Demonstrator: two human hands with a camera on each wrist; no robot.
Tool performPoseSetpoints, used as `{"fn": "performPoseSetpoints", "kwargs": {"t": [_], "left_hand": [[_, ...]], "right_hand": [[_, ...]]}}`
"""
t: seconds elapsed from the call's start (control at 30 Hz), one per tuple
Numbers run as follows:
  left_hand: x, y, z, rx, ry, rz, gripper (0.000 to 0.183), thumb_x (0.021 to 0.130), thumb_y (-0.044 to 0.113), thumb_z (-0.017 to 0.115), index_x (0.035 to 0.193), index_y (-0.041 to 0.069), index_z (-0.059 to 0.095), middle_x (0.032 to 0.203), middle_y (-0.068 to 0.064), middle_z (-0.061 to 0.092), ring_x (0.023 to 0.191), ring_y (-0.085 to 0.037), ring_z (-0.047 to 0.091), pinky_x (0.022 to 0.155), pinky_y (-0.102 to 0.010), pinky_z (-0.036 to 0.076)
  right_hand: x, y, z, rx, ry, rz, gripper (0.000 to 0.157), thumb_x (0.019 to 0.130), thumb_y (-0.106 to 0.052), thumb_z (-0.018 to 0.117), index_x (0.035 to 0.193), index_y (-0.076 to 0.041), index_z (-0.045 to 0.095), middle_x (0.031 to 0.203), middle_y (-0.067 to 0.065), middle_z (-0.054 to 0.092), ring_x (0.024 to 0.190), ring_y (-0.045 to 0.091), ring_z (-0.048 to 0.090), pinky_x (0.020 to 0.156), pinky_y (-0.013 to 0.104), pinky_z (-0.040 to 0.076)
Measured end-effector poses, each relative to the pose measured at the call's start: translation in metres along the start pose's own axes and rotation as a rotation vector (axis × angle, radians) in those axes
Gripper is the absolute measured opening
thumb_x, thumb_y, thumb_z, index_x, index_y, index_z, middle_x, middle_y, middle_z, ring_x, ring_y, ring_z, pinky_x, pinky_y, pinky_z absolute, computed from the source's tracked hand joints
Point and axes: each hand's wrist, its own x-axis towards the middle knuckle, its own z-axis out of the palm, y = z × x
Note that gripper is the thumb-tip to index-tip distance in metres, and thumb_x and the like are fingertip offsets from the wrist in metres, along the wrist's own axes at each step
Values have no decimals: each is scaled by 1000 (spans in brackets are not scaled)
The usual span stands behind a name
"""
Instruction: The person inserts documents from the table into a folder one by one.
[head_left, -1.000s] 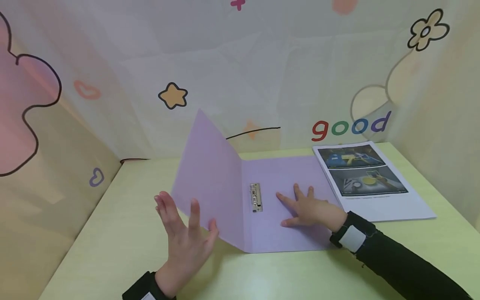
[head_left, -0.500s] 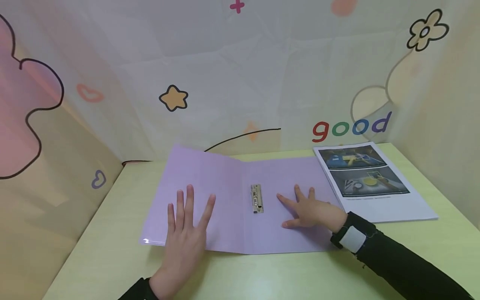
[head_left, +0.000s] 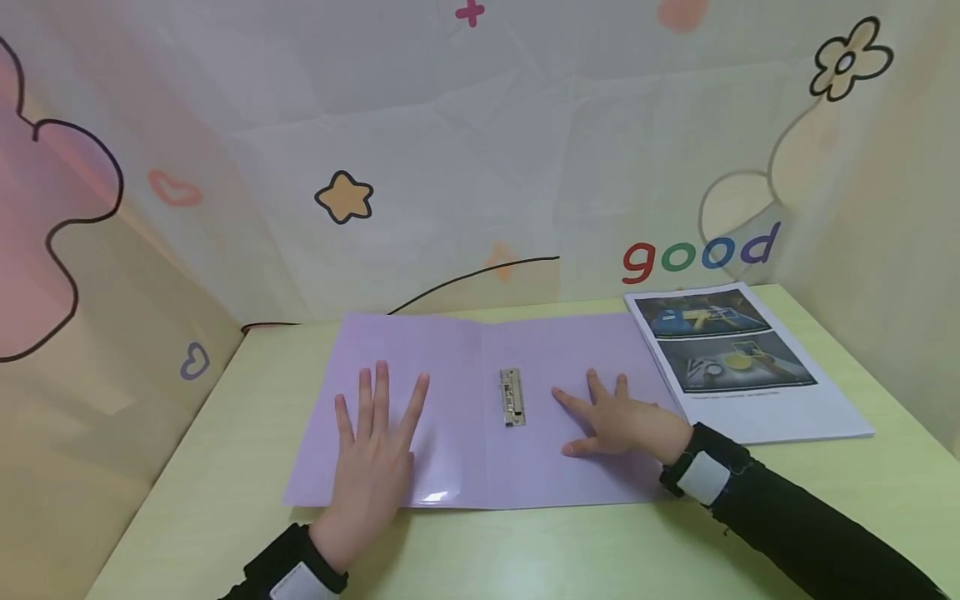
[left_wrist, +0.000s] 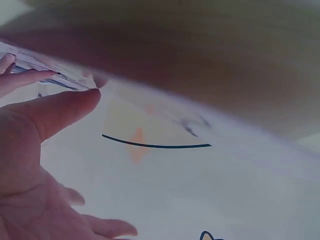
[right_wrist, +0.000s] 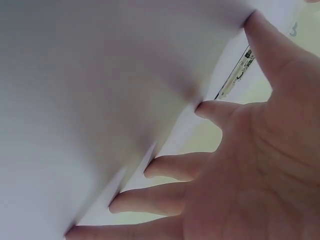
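A light purple folder [head_left: 450,358] lies spread wide on the table, its left cover almost flat. On its right half, just past the fold, sits a metal clip [head_left: 512,397], also visible behind the fingers in the right wrist view. My left hand [head_left: 371,467] is over the left cover, fingers straight and spread; whether the whole palm touches it cannot be told. With fingers splayed, my right hand [head_left: 626,425] presses its fingertips onto the right half, right of the clip. In the right wrist view, those fingertips [right_wrist: 150,172] meet the folder's surface.
A stack of printed sheets [head_left: 780,417] lies at the right, against the folder's right edge. Behind the pale yellow table [head_left: 525,558] hangs a white cloth backdrop [head_left: 487,167] with drawings. More cloth closes off both sides.
The folder's left cover has swung from standing up down to the left, almost flat. My left hand has turned from beside the cover to palm-down over it. The right hand has stayed put.
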Motion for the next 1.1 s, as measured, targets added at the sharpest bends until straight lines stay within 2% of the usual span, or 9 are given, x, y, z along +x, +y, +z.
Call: {"fn": "performPoseSetpoints", "kwargs": {"t": [0.13,0.23,0.33,0.43,0.57,0.67,0.83,0.93,1.1], "left_hand": [[3,1,4,93,-76,-17,103,62,38,84,149,20,32,146,-32,29,134,-48,29,88,-73,30],[6,3,5,123,-197,-57,94,72,52,74,150,22,31,143,-32,34,127,-53,35,74,-74,37],[12,5,4,62,-377,-128,87,81,58,63,151,21,26,145,-32,29,121,-57,38,66,-73,40],[19,5,4,-21,-544,-202,85,86,60,56,152,20,21,147,-34,22,118,-60,38,61,-72,42],[24,5,5,-114,-682,-250,80,89,59,51,152,18,22,147,-36,19,112,-63,40,57,-69,43],[25,6,9,-177,-746,-261,74,92,56,49,150,15,27,145,-37,22,109,-64,41,55,-69,43],[22,8,18,-281,-832,-263,70,96,50,45,148,7,29,144,-37,23,113,-67,35,58,-71,42],[22,9,21,-320,-842,-255,71,97,48,45,148,2,28,145,-38,22,115,-69,31,59,-73,40],[25,16,22,-368,-863,-284,76,95,49,46,148,-1,25,148,-35,18,122,-68,23,64,-79,33]], "right_hand": [[1,1,1,-7,-3,6,89,80,-64,59,151,-22,24,150,34,9,127,67,9,70,81,29],[1,1,2,-11,-4,9,89,80,-64,59,151,-23,24,150,35,9,127,68,9,70,80,29],[1,1,2,-13,-3,15,90,80,-64,59,151,-23,24,150,34,9,127,67,8,70,80,29],[1,1,1,-8,-3,21,89,80,-64,59,151,-23,24,151,34,8,128,67,8,71,80,29],[-1,-1,0,5,-5,16,89,80,-63,60,151,-23,25,151,34,9,127,68,7,71,80,30],[-3,-3,0,7,-5,10,90,79,-63,60,151,-22,25,150,35,10,126,69,8,70,79,31],[-1,-3,1,3,-8,13,90,79,-63,60,151,-22,24,150,35,9,126,69,8,69,79,30],[0,-2,2,-4,-15,20,90,80,-64,59,152,-23,23,151,35,8,126,68,7,69,80,29],[2,-1,2,-6,-19,29,90,80,-64,59,152,-24,22,151,34,7,127,68,6,70,81,28]]}}
